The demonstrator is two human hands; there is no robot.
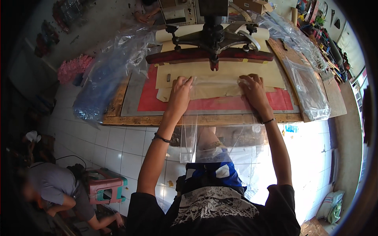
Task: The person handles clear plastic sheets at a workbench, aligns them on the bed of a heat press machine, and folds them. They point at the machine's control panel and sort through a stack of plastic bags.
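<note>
Fingers of left hand (179, 96) and right hand (254, 92) flat, pressing clear plastic sheet (214, 84)

clear plastic sheet (214, 84) | flat on bench (front edge overhanging) | pressed down

Wooden workbench (204, 119) carries red mat (236, 103), tan paper (220, 72), clear bags (311, 94).

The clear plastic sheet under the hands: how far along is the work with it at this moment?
Done: the clear plastic sheet lies flat on the tan pad below the dark red press bar. In hand: the left hand and right hand press it down at both ends. Left: a pile of clear plastic bags waits at the right.
</note>
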